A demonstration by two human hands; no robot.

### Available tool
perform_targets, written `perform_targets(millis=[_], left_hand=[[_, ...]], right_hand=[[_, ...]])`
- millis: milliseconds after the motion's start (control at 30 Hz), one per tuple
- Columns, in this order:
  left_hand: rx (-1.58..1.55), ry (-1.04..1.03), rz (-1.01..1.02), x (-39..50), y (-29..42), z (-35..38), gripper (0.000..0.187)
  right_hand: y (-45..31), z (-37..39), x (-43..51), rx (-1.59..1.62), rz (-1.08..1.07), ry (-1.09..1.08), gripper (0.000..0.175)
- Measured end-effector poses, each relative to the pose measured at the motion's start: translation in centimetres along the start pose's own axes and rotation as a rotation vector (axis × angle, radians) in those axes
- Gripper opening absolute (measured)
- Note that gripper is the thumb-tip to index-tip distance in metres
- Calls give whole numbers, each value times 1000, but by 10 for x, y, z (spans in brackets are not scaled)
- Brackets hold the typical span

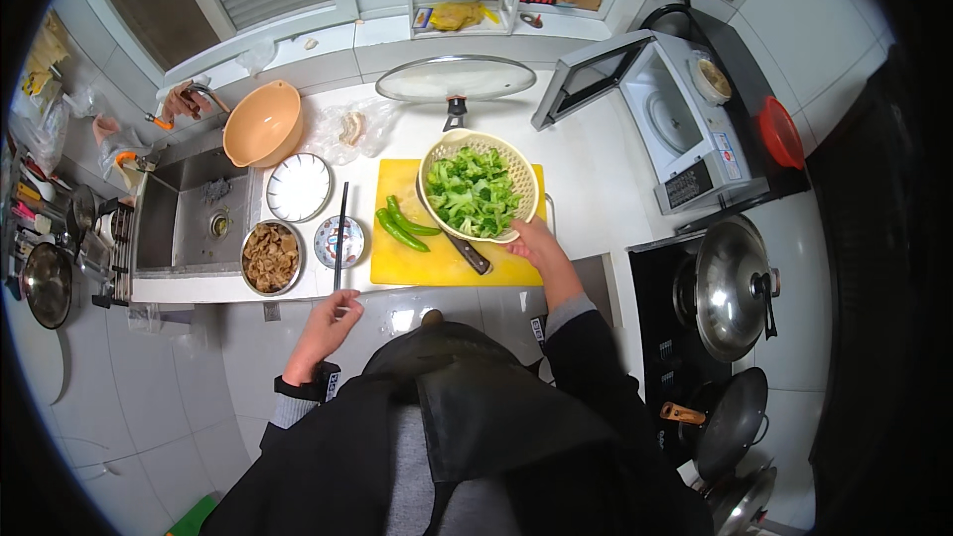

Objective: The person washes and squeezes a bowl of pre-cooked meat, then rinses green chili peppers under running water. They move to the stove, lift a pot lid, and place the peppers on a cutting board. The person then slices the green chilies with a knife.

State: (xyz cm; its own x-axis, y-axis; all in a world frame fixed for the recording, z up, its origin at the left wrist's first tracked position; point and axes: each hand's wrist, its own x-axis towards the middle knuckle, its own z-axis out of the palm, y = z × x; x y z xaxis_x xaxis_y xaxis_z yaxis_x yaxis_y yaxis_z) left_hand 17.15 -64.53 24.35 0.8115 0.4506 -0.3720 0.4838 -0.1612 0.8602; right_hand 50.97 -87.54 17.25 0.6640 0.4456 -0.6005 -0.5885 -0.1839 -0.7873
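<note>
My right hand (533,240) grips the near rim of a cream plastic colander (523,177) full of cut broccoli (475,190). The colander is over a yellow cutting board (514,266); whether it rests there I cannot tell. A knife's dark handle (470,253) sticks out from beneath it, the blade mostly hidden. Two green peppers (406,227) lie on the board's left half. My left hand (327,331) holds nothing, its fingers curled loosely apart, just off the counter edge. Closest to it are black chopsticks (341,234) laid across a patterned bowl (356,242).
A metal bowl of sliced meat (271,257), a white plate (298,187) and an orange basin (264,123) stand beside the sink (190,238). Behind the board is a glass lid (456,80). At right are an open microwave (670,119) and a lidded pan (733,286) on the stove.
</note>
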Motion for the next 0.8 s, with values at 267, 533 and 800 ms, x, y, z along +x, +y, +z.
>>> perform_targets(millis=[267, 533, 800], left_hand=[[-142, -24, -20, 32, -5, -18, 33], [-193, -27, 5, 61, -11, 30, 30], [-257, -28, 47, 59, 9, 78, 36]], right_hand=[[-13, -57, -21, 242, 23, 35, 34], [-61, -104, -79, 56, -173, 339, 32], [-54, -94, -69, -12, -161, 73, 32]])
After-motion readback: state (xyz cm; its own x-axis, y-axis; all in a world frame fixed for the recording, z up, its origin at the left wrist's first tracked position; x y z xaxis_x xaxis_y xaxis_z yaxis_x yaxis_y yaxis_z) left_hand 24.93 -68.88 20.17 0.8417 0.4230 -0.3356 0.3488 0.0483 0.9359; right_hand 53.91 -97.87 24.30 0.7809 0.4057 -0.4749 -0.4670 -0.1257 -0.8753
